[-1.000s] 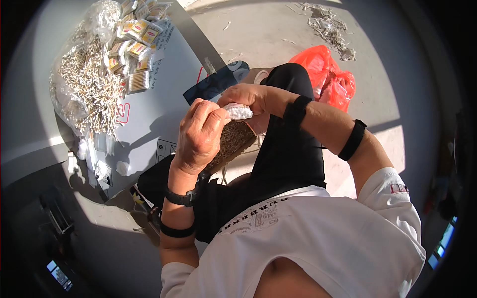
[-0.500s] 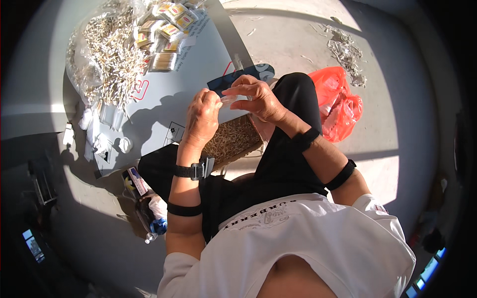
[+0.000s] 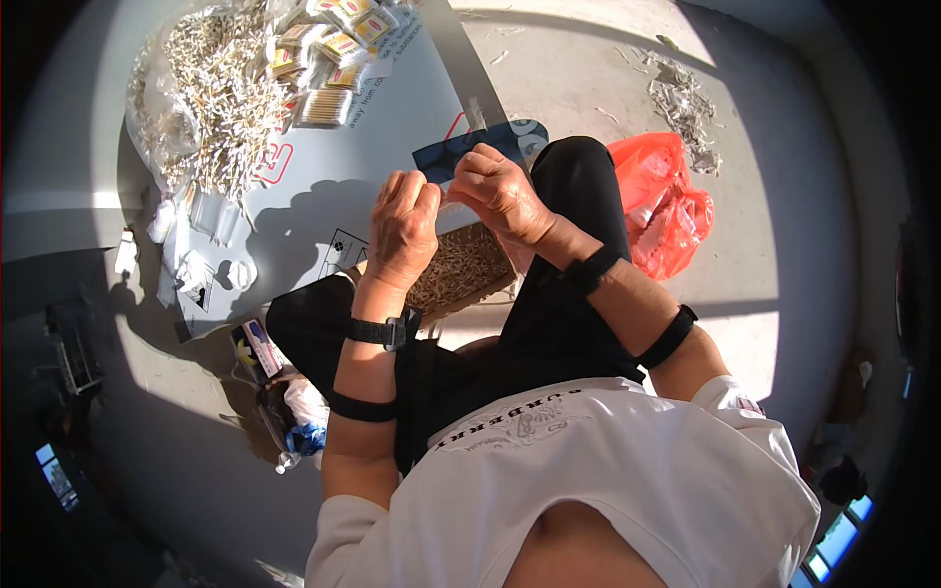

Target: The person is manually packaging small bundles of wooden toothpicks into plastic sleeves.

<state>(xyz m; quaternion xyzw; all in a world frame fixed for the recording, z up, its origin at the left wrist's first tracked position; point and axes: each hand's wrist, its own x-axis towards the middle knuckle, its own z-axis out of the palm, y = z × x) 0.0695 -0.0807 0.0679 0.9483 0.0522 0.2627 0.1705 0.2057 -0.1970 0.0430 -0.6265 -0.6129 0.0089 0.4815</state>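
My left hand (image 3: 404, 227) and my right hand (image 3: 500, 196) are close together above my lap, both with fingers curled in. Between their fingertips is a small piece of clear plastic (image 3: 448, 204), seemingly a little bag, mostly hidden by the fingers. Just below them, an open cardboard box (image 3: 453, 314) holds many loose cotton swabs (image 3: 459, 267). A big heap of cotton swabs (image 3: 221, 108) spills from a clear bag on the grey board at upper left. Beside that heap lie several filled packs of cotton swabs (image 3: 326, 106).
Flat clear bags (image 3: 214, 218) and crumpled white tissue (image 3: 241, 275) lie on the grey board (image 3: 392, 118). A dark blue sheet (image 3: 446, 157) is at its right edge. Right of my knee sits a red plastic bag (image 3: 671, 211); debris (image 3: 681, 103) litters the floor beyond.
My right hand's fingers, spread apart before, have closed in at the clear plastic. My left hand has shifted slightly and stays closed.
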